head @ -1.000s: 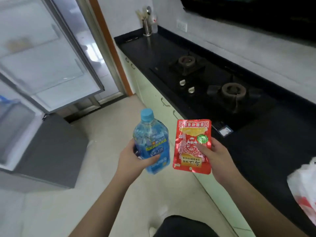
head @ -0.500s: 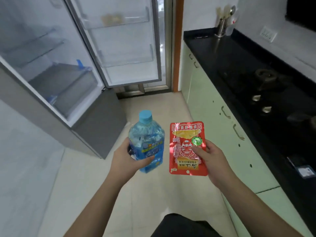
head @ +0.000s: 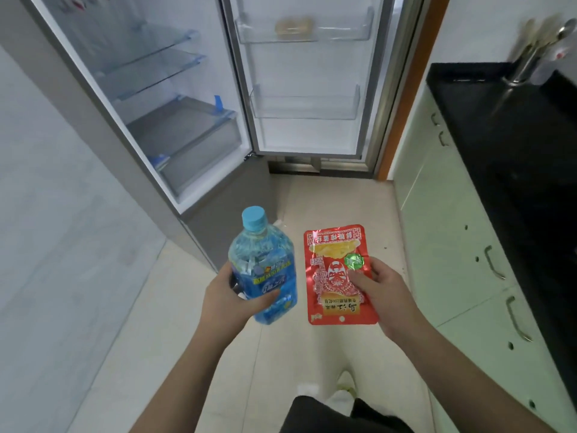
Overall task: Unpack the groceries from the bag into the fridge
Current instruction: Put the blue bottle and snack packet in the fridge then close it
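The open silver fridge fills the frame's upper left, nearer our left hand, which grips the upright blue plastic bottle; our right hand pinches the flat red foil packet.

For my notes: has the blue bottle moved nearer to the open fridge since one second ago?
Yes. The blue bottle now sits just below the fridge.

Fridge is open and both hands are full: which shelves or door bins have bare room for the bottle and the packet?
The lower clear door bin looks bare. So do the two glass shelves above the grey drawer. The upper door bin holds a pale item mid-bin, with room either side. The left hand grips the blue bottle; the right hand pinches the red foil packet.
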A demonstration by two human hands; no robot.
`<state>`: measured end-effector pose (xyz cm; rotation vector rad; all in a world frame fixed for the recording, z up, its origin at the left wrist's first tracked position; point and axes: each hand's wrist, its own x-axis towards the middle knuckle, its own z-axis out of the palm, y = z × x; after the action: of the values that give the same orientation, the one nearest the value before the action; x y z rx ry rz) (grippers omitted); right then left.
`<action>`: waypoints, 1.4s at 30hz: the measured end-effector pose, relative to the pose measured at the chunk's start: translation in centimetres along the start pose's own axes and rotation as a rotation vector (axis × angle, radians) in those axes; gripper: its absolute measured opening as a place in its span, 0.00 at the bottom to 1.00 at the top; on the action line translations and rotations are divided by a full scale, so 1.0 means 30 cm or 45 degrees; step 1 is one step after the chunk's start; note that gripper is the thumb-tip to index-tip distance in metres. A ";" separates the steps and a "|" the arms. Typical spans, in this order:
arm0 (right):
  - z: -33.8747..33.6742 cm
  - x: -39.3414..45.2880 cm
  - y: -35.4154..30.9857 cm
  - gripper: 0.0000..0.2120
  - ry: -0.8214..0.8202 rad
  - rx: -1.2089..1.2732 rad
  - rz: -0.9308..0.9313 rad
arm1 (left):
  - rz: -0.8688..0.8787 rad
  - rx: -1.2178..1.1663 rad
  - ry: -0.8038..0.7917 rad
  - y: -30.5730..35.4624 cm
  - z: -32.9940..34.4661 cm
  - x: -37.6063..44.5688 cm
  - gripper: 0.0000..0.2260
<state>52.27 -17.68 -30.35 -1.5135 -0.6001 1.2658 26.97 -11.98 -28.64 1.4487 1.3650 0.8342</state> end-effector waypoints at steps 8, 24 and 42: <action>-0.044 0.299 -0.143 0.13 -0.140 -0.142 -0.044 | -0.073 0.005 0.110 0.096 0.104 0.191 0.31; 0.158 0.686 -0.339 0.11 -0.351 -0.255 -0.066 | -0.193 -0.137 0.368 0.083 0.025 0.457 0.32; 0.655 1.065 -0.532 0.14 -0.396 -0.221 -0.118 | -0.092 -0.197 0.371 0.071 -0.353 0.996 0.32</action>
<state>48.06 22.73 -27.20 -1.4190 -0.9933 1.4170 22.20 19.39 -26.90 1.1846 1.5217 1.1106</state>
